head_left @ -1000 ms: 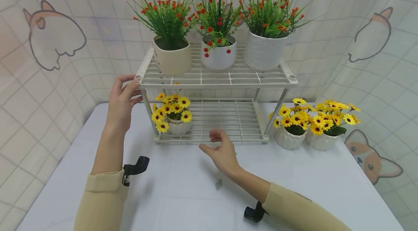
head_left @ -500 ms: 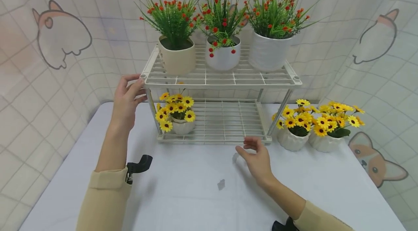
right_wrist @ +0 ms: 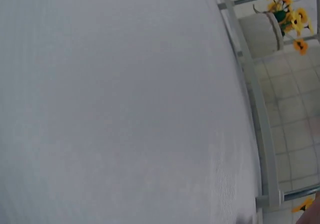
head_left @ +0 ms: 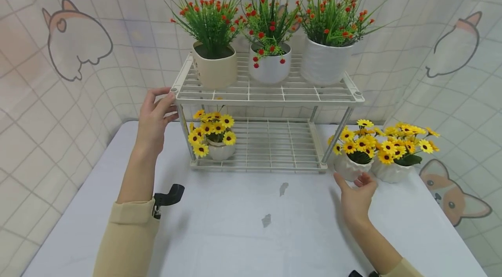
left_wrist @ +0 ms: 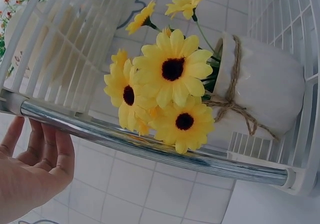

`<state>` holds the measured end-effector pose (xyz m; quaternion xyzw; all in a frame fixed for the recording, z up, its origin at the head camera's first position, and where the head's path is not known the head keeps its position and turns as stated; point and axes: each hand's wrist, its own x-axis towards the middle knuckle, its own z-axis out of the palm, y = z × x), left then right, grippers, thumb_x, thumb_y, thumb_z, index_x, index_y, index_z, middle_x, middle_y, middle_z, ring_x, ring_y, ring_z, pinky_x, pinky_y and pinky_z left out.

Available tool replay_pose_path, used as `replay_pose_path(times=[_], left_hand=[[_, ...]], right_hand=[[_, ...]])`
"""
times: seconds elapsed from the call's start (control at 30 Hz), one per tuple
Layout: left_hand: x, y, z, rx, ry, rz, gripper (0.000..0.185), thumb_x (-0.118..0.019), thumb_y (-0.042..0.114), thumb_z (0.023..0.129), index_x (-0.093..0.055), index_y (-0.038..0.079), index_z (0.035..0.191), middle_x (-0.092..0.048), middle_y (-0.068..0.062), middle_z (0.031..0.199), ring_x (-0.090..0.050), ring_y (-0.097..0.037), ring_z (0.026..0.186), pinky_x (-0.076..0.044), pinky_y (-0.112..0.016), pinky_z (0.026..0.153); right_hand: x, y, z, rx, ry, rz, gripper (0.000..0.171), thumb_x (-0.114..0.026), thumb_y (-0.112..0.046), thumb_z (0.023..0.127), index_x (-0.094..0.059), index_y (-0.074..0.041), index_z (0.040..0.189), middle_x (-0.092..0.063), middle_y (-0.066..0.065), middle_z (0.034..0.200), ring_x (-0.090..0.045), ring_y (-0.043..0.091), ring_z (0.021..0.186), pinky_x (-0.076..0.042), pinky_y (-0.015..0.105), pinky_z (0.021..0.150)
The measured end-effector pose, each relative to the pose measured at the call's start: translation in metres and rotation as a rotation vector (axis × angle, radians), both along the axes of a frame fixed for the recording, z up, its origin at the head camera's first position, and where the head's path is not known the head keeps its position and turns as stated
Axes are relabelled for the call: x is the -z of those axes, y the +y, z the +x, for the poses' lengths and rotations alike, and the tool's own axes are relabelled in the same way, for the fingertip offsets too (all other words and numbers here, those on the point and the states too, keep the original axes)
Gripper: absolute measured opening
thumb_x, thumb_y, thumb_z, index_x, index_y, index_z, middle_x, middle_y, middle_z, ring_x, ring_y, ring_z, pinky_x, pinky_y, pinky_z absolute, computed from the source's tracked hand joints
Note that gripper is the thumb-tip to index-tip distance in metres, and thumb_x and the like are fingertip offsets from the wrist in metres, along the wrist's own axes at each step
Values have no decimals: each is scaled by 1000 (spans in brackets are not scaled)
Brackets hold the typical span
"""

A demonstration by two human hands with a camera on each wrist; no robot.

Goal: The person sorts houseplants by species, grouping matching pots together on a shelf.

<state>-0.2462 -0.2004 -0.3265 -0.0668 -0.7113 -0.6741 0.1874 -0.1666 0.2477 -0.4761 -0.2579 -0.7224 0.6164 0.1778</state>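
My left hand (head_left: 153, 122) holds the upper left front corner of a white two-tier wire rack (head_left: 270, 102). In the left wrist view its fingertips (left_wrist: 64, 146) meet the metal post (left_wrist: 150, 143). On the lower tier, at the left, stands a small white pot of yellow daisies (head_left: 221, 151), tied with twine. My right hand (head_left: 357, 200), thumb and fingers apart, is just in front of a second daisy pot (head_left: 349, 167) right of the rack; whether they touch I cannot tell. A third daisy pot (head_left: 390, 172) stands beside that one.
Three larger pots with grass and red flowers, one cream (head_left: 216, 70) and two white (head_left: 269, 68), stand on the top tier. A white cloth (head_left: 235, 224) with two grey marks covers the table. A tiled-pattern curtain (head_left: 137, 37) hangs behind.
My right hand has moved right, from in front of the rack's lower tier to the daisy pots at the right. The left hand stays at the rack's corner. The view has shifted slightly.
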Motion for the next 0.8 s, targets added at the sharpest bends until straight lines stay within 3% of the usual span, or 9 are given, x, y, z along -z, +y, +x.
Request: replay_pose_path(times=[0.13, 0.33, 0.5, 0.63, 0.8], left_hand=[[-1, 0, 0, -2, -6, -4, 37, -55, 37, 107, -51, 16, 136, -62, -4, 123, -58, -21, 110, -45, -38, 99], [-1, 0, 0, 4, -11, 6, 36, -55, 38, 106, -52, 16, 135, -63, -4, 123, -58, -22, 111, -45, -38, 99], [-2, 1, 0, 15, -12, 21, 36, -56, 38, 106, -52, 16, 134, -63, -3, 122, -58, -23, 111, -45, -39, 99], [-1, 0, 0, 19, -12, 28, 35, -56, 37, 106, -52, 16, 134, -63, -5, 122, -58, -24, 111, -44, -39, 99], [0, 0, 1, 18, -10, 25, 35, -56, 37, 106, -52, 16, 134, -63, -4, 121, -57, -24, 110, -44, -39, 99]], right_hand=[[1, 14, -5, 65, -1, -20, 91, -79, -30, 92, -12, -5, 150, -21, 12, 144, -25, 28, 134, -33, 31, 97], [2, 27, -15, 87, 19, -131, 97, -80, -29, 91, -6, -9, 151, -10, 8, 152, -16, 25, 141, -35, 29, 103], [6, 33, -25, 73, 15, -193, 103, -80, -25, 92, 0, -14, 156, -5, 7, 162, -6, 23, 151, -20, 31, 120], [9, 34, -33, 69, 33, -199, 106, -81, -25, 91, 1, -16, 158, -4, 7, 166, -1, 20, 155, -9, 28, 122], [13, 33, -41, 65, 68, -163, 103, -80, -19, 91, -2, -16, 158, -6, 9, 168, -4, 18, 155, -8, 27, 121]])
